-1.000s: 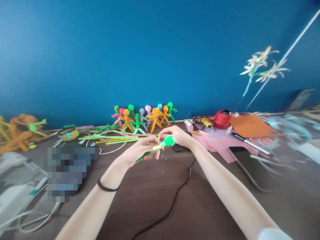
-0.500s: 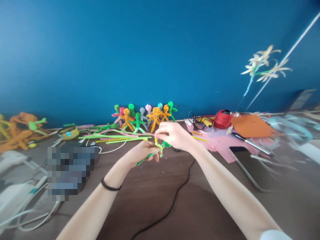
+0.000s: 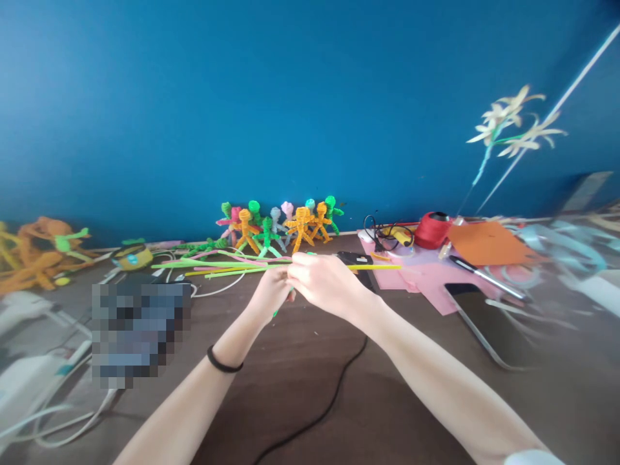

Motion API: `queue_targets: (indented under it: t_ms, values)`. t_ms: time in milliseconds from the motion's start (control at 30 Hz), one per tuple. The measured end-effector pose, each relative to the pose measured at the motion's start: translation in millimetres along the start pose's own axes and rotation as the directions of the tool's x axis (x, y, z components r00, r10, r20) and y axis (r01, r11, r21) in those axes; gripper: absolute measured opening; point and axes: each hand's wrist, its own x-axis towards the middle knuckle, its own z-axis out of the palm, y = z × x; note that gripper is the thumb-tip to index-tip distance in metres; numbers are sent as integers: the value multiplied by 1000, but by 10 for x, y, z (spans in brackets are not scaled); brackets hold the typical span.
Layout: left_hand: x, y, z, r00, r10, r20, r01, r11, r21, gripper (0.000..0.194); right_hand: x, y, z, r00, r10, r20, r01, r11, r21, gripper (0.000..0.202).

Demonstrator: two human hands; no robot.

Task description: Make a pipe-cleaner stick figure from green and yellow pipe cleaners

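Above the table, a green fuzzy piece is apparently being gripped by the left hand; the grip of the right hand is being hidden and cannot be told. Seemingly, a yellow stem is being attached; steady holding is being required.

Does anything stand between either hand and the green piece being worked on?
Nothing visible. The left hand holds the green piece, its tip showing below; the right hand overlaps the left, hiding most of the piece.
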Motion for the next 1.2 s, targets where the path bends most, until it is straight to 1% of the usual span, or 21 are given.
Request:
queue_targets:
  t_ms: [67,100,167,200,267,333,433,533,633,733,900,967,1033,1100,1200]
  values:
    - [41,0,-38,999,-26,-30,20,983,-180,16,3,13,-6,999,44,-17,-43,999,29,22]
    - [62,6,-61,998,-47,-49,34,969,-245,15,6,31,-14,997,70,-27,-68,996,61,23]
    - [98,18,-106,992,-101,-80,68,939,-337,13,12,82,-30,991,124,-59,-113,981,156,22]
    - [111,23,-126,990,-105,-89,65,926,-371,13,14,111,-35,986,145,-77,-126,969,213,21]
    - [127,32,-152,988,-113,-105,60,908,-415,11,13,164,-38,978,182,-105,-139,937,321,20]
    - [132,40,-162,989,-116,-97,61,895,-442,11,6,201,-34,970,216,-113,-154,901,405,18]
    - [134,60,-162,990,-131,-45,94,874,-476,11,-6,223,-26,966,245,-84,-175,856,486,16]
    - [130,94,-164,990,-143,-7,120,851,-512,11,-7,217,-13,973,228,-34,-176,831,527,17]
    - [115,118,-168,991,-132,23,124,846,-518,14,5,202,9,980,198,15,-175,822,542,16]
    - [100,109,-162,994,-107,32,109,874,-474,13,15,188,23,982,186,45,-180,816,550,15]
    - [92,85,-131,996,-84,-38,66,938,-340,14,10,175,15,979,186,81,-200,816,542,17]
    - [90,98,-127,996,-74,-54,57,963,-264,15,5,178,9,980,182,78,-194,812,551,17]
    - [88,119,-137,995,-75,-65,58,972,-227,15,2,184,2,980,188,68,-193,806,559,17]
    - [87,138,-158,994,-80,-70,61,967,-246,15,2,195,-4,978,202,53,-195,799,569,17]
    - [91,147,-203,995,-73,-65,48,942,-331,16,5,238,0,971,237,35,-208,762,613,18]
